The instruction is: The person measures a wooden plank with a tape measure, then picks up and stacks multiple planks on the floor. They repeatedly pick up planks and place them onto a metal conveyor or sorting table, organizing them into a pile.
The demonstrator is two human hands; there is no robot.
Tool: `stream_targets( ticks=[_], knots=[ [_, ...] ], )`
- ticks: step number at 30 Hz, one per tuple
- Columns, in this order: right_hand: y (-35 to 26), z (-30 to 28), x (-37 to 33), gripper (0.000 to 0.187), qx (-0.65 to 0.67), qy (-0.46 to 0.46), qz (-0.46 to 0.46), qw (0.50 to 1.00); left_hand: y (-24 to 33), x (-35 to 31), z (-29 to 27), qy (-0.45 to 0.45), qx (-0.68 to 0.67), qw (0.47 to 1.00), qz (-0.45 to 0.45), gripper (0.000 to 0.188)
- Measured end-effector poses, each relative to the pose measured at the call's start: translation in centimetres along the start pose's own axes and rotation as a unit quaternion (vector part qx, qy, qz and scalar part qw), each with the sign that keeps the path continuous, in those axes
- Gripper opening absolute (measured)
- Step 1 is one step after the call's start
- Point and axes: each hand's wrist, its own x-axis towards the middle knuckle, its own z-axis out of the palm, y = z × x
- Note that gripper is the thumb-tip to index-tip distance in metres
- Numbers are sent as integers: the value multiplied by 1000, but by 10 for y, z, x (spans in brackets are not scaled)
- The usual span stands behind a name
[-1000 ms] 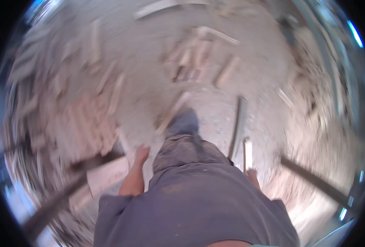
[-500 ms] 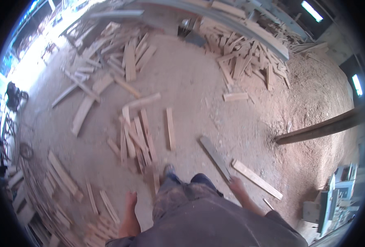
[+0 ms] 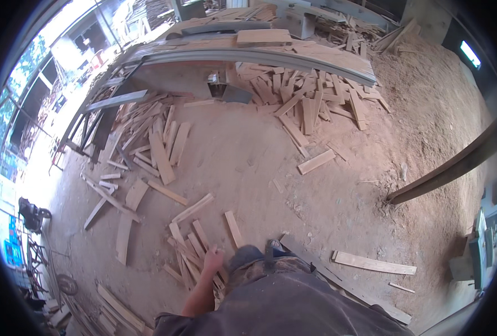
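My left hand (image 3: 215, 257) hangs in front of my body, over the near end of a loose pile of wooden boards (image 3: 189, 252). Its fingers look curled in, and nothing shows in them. My right hand is out of sight. Along my right side a long grey-brown plank (image 3: 343, 280) slants away, partly hidden by my clothing. One short board (image 3: 233, 228) lies alone just ahead of my legs. Farther right, a pale board (image 3: 374, 262) rests on the floor beside a thin stick (image 3: 401, 287).
Heaps of offcuts (image 3: 310, 101) lie under a long bench (image 3: 248, 54) at the far side. More scattered boards (image 3: 161, 151) are at the far left. A slanting post (image 3: 444, 171) stands before a sawdust mound (image 3: 427, 123) on the right. Machinery (image 3: 483, 246) stands at the right edge.
The view has tilted up, showing more of the far bench. My left hand has come forward and inward, over the board pile. My right hand, earlier by the grey-brown plank, has left the view.
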Motion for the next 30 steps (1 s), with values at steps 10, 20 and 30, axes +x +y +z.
stream_targets(
  ticks=[10,20,30],
  knots=[
    [-241,-186,278,57,161,144,-182,959,-15,152,6,-151,229,959,62,38],
    [-502,-332,442,48,60,45,-167,983,120,416,-63,95,72,993,22,50],
    [-784,-563,599,41,122,198,-190,954,435,697,-97,14,-243,970,11,62]
  ],
)
